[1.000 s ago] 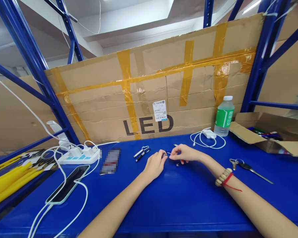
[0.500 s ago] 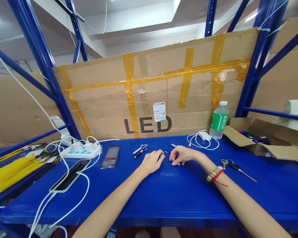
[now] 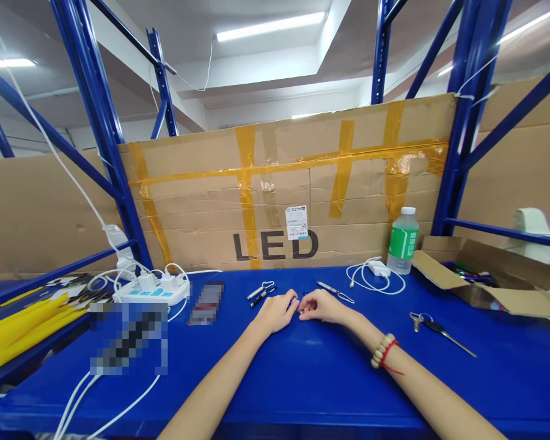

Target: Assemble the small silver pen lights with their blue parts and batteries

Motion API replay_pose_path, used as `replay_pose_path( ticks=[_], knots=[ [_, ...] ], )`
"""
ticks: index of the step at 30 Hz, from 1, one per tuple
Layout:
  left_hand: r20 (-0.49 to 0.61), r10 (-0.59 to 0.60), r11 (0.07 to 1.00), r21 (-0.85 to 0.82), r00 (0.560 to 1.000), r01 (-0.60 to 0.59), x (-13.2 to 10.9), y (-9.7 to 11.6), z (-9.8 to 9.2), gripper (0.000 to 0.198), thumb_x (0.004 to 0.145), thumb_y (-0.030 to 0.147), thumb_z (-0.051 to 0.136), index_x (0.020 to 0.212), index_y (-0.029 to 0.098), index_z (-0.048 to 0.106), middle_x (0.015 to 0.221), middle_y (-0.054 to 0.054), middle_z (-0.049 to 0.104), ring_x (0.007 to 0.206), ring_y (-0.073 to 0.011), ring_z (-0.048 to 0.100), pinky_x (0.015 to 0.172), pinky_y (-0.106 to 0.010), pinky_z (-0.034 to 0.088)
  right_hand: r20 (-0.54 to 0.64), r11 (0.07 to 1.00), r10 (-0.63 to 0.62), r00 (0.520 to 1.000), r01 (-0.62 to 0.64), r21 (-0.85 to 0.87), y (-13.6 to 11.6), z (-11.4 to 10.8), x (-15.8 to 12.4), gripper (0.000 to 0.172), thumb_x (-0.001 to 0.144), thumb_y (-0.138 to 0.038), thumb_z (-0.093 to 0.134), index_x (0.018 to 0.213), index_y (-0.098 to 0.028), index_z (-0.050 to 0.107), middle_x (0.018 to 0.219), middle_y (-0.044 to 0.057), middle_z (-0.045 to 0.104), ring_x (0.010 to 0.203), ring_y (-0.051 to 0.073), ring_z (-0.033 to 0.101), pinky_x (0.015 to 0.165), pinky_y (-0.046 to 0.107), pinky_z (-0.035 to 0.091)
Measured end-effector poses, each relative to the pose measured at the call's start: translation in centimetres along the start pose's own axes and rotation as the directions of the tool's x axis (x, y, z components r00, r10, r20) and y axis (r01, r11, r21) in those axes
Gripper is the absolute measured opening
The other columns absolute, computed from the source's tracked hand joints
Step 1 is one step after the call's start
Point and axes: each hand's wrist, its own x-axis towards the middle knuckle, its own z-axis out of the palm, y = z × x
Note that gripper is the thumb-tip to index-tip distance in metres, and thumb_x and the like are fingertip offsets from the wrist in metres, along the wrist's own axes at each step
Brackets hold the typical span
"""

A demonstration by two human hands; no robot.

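My left hand point(image 3: 278, 311) and my right hand point(image 3: 323, 305) rest close together over the middle of the blue tabletop, fingertips nearly meeting. Both are closed in a pinch. Small bits of something show at the fingertips, too small and covered to name. Just behind the fingers lies a small dark blue loop point(image 3: 306, 293), partly hidden. Beyond my right hand is a silver pen-like stick point(image 3: 329, 287) with a wire clip beside it. Left of my left hand lie a silver pen-like stick point(image 3: 257, 291) with a hook clip and a black one point(image 3: 258, 299).
A pixelated phone-like slab point(image 3: 206, 304) and a white power strip point(image 3: 151, 292) with cables are at left. On the right are a white charger point(image 3: 378, 267) with its cable, a water bottle point(image 3: 403, 241), keys point(image 3: 435, 327) and an open cardboard box point(image 3: 481, 287). A cardboard sheet point(image 3: 201, 214) stands behind.
My right hand has moved left to my left hand and closed into a pinch. The silver stick and clip behind it show more. The view has tilted up.
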Motion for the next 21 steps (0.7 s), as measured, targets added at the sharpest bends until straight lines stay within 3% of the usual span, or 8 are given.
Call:
replay_pose_path(
  ticks=[7,14,21],
  knots=[
    [0.029,0.02,1.0,-0.011,0.999,-0.02,0.2,0.3,-0.1,0.026,0.092,0.033,0.024,0.1,0.021,0.046,0.087,-0.003,0.064,0.077,-0.0187,0.062,0.065,-0.025,0.043,0.059,0.993,-0.078,0.995,0.083,-0.082,0.8,-0.6,0.3,0.036,0.062,-0.041,0.067,0.081,-0.01,0.067,0.066,0.003,0.062,0.054,0.01,0.053,0.048,0.018,0.04],
    [0.025,0.032,0.999,-0.011,0.999,-0.031,0.2,0.3,0.2,0.024,0.091,0.035,0.028,0.101,0.022,0.046,0.09,-0.003,0.064,0.081,-0.0195,0.062,0.065,-0.025,0.043,-0.027,0.946,-0.124,0.992,0.11,-0.303,0.6,-1.0,0.0,0.02,0.071,-0.024,0.062,0.087,-0.015,0.068,0.079,0.005,0.063,0.063,0.01,0.054,0.059,0.02,0.041],
    [0.042,-0.001,0.999,-0.032,0.999,0.002,0.2,0.6,-0.2,0.022,0.09,0.033,0.031,0.101,0.022,0.047,0.09,-0.003,0.063,0.081,-0.0184,0.061,0.066,-0.024,0.043,-0.051,0.931,-0.104,0.993,0.079,-0.358,0.5,-1.1,-0.3,0.019,0.074,-0.026,0.059,0.089,-0.018,0.066,0.079,0.004,0.065,0.066,0.013,0.056,0.062,0.022,0.042]
  ],
)
